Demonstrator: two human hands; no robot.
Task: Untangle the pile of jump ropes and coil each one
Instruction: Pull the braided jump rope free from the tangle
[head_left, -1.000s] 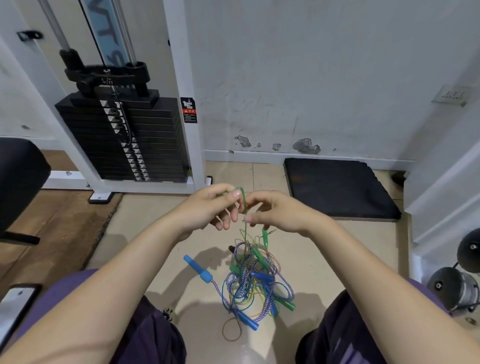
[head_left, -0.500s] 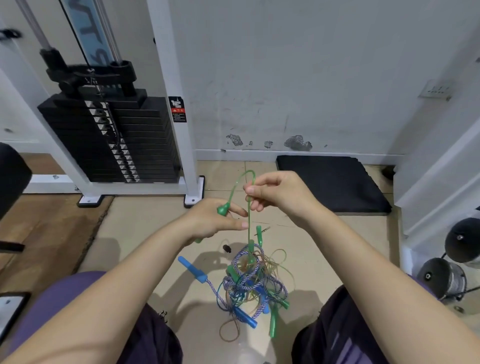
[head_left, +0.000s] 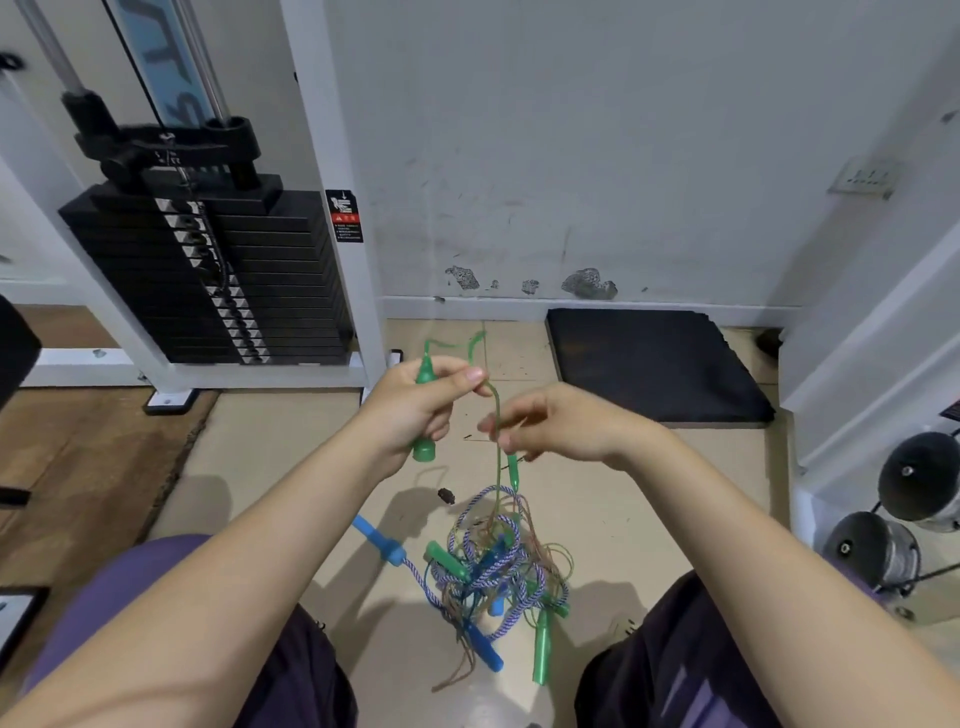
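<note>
A tangled pile of jump ropes (head_left: 493, 566) lies on the floor between my knees, with green, blue and blue-white braided cords. My left hand (head_left: 415, 405) grips a green handle (head_left: 424, 447) upright. Its thin green cord (head_left: 497, 415) loops above my fingers and runs down into the pile. My right hand (head_left: 556, 426) pinches that cord a little below the loop. A blue handle (head_left: 376, 540) sticks out at the pile's left, another blue handle (head_left: 483, 649) and a green handle (head_left: 541, 649) at its front.
A black weight stack (head_left: 208, 270) in a white frame stands at the back left. A black mat (head_left: 649, 358) lies by the wall at the right. Dumbbells (head_left: 883, 540) sit at the far right. A phone (head_left: 15, 613) lies at the left edge.
My left hand has risen and closed round the green handle. My right hand has dropped down the green cord. The pile has settled lower on the floor.
</note>
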